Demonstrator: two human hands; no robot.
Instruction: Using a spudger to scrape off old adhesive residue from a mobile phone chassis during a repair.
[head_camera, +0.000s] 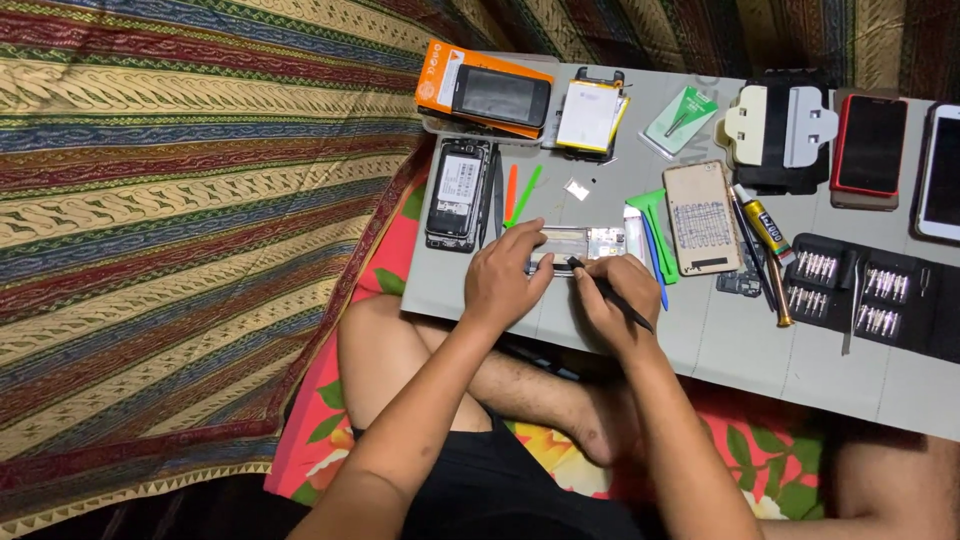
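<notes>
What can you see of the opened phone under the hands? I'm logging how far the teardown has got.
The opened phone lies flat on the grey board, long side across, back off, pale inner parts showing. The left hand presses its near left end; the right hand puts a thin black tool to its lower edge. Finer parts are too small to tell.

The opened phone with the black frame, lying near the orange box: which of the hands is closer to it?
Left. The left hand lies just below and right of the opened phone; the right hand, holding a black tool, sits farther right.
</notes>
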